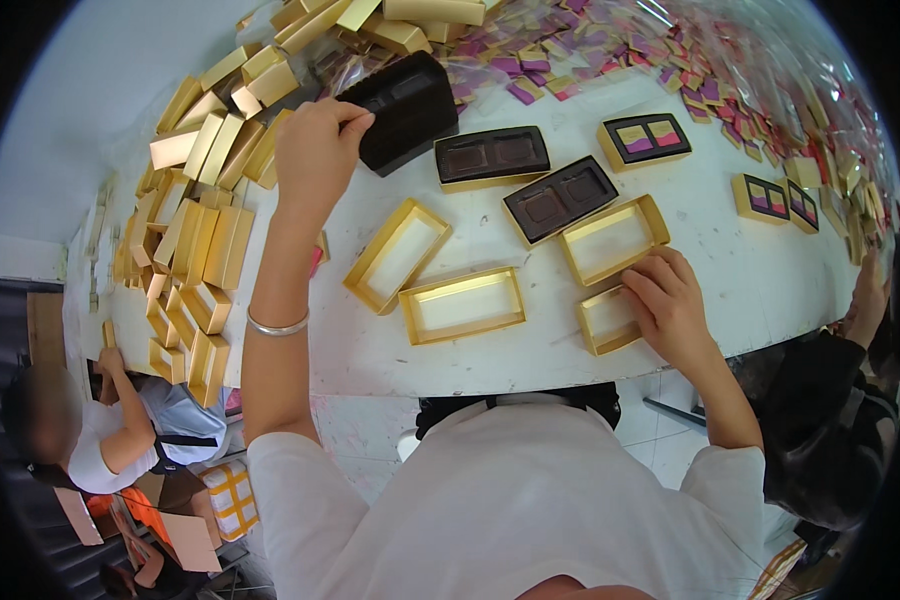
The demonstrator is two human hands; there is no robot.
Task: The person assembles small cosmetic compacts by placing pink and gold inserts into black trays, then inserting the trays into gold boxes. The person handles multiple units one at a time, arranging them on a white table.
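Observation:
My left hand (315,155) pinches the edge of a thick, dark brown stack of plastic tray inserts (408,112), raised at a tilt over the table. My right hand (672,305) curls round the right end of an open gold box (602,318) and partly hides it. Just beyond stands another open gold box (610,240). Two more open gold boxes, one angled (395,255) and one straighter (463,305), lie between my hands. Farther off are a gold box with a dark insert inside (492,157) and a second dark insert (560,200), its two wells visible.
Gold boxes (210,245) pile up at the left. Small purple, pink and gold packets (610,45) spread across the back beside clear plastic. Filled boxes (645,138) stand at the right on the white table (370,360). People sit at the left (120,430) and right (830,420).

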